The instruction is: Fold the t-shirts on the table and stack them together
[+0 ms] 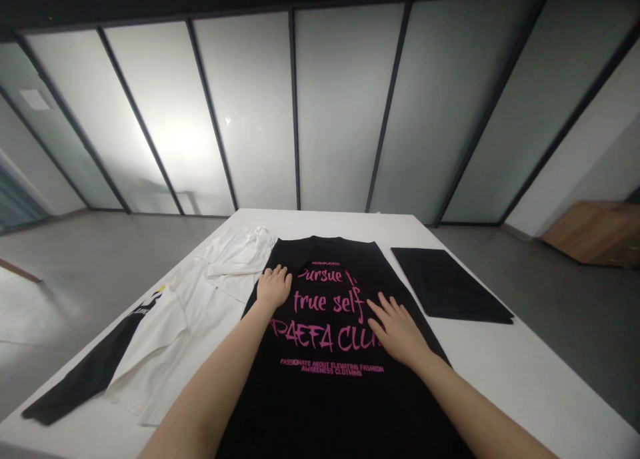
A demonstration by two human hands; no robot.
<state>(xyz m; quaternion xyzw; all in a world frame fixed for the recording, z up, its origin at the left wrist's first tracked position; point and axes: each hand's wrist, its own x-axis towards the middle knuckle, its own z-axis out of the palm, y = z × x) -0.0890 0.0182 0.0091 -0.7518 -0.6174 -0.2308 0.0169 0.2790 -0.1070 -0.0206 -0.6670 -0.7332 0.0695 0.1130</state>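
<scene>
A black T-shirt with pink lettering lies spread on the white table, its collar at the far end and its sides tucked in to a long narrow shape. My left hand rests flat on its left edge near the top, fingers apart. On the right part of the print lies my right hand, fingers spread and covering the ends of some words. Neither hand grips the cloth. The near end of the shirt runs out of view at the bottom.
White garments lie loosely along the left of the table, with a black piece among them. Flat on the right is a folded black cloth. Frosted glass panels stand behind. A wooden board is at far right.
</scene>
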